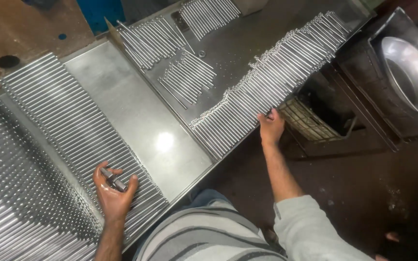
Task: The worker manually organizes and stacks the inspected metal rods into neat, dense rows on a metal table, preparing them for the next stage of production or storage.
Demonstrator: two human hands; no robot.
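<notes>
Two bare hands worked at a steel-topped workbench (136,111) covered with thin metal rods. The left hand (113,191), near the bench's front edge, lay palm up on a long row of rods (73,130) laid side by side; its fingers were curled loosely around a small dark metal tool (113,180) resting in the palm. The right hand (271,128) reached to the bench's right edge, where its fingertips were closed on the end of one rod in a second long row of rods (267,79) running along that edge toward the far right corner. How firmly the rod was pinched could not be told, as the fingers hid the contact.

Smaller bundles of rods (187,75) lay between the two rows, toward the far edge, with further groups at the far edge itself. A dense mass of rods (10,193) filled the bench's left side. Beyond the right edge, below bench level, stood a wire basket (310,121), and farther right a round metal bowl (412,72). The person wore a grey striped garment (209,237).
</notes>
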